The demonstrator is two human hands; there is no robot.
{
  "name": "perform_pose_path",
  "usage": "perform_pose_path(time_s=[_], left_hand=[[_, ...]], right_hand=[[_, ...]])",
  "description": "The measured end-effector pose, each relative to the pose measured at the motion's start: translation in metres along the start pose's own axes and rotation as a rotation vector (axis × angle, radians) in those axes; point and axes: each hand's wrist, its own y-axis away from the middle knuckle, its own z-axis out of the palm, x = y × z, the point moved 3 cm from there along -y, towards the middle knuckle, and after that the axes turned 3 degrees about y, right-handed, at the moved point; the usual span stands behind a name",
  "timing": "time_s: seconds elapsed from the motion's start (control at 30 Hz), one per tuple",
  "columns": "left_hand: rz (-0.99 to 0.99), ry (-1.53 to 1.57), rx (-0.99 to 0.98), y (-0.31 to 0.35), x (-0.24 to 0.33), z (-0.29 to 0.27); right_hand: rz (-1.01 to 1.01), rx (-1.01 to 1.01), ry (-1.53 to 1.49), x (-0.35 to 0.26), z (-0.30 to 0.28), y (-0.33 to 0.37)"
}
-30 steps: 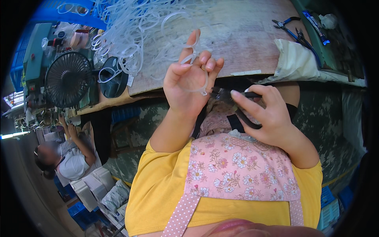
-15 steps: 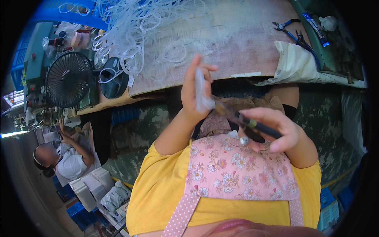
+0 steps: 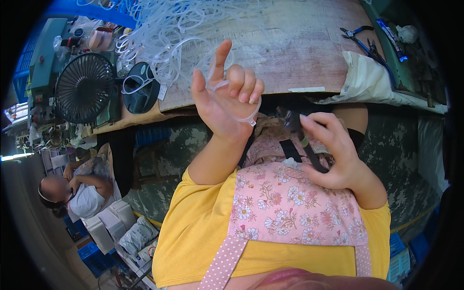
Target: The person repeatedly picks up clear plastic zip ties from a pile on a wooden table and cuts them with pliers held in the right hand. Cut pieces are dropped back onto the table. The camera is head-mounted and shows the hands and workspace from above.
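Note:
My left hand (image 3: 223, 108) is raised, palm up, in front of the table edge. Its last three fingers curl over a clear plastic frame (image 3: 241, 119), thin and looped like an eyeglass frame, while the forefinger points up and the thumb stands apart. Lower right, my right hand (image 3: 338, 154) grips dark-handled nippers (image 3: 313, 155). Their blurred head points up toward the left wrist, apart from the frame. Beyond the left hand, a tangled heap of similar clear plastic frames (image 3: 162, 53) covers the table's far left.
A black fan (image 3: 84, 88) and a black oval dish (image 3: 140, 92) stand at the left. Blue-handled cutters (image 3: 356, 35), a white bag (image 3: 365, 77) and a white strip (image 3: 307, 89) lie on the table (image 3: 290, 53) at right. Another person (image 3: 92, 195) sits at far left.
My left hand has risen and turned, so the clear frame shows its loop instead of its edge. The nippers have come away from the frame's lower end and swung more upright.

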Motion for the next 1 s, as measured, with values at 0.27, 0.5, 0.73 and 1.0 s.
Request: perform_pose_path(time_s=[0.27,0.5,0.73,1.0], left_hand=[[0.010,-0.014,-0.002,0.000,-0.001,0.001],[0.103,-0.095,-0.014,0.002,0.001,0.004],[0.132,-0.134,-0.075,0.003,0.001,0.007],[-0.106,-0.055,-0.067,-0.004,-0.004,0.004]], right_hand=[[-0.103,-0.070,0.511,-0.007,0.009,-0.001],[-0.071,-0.092,0.508,-0.009,0.009,0.000],[-0.023,-0.091,0.528,-0.014,0.010,0.001],[-0.115,-0.089,0.668,-0.007,0.010,0.000]])
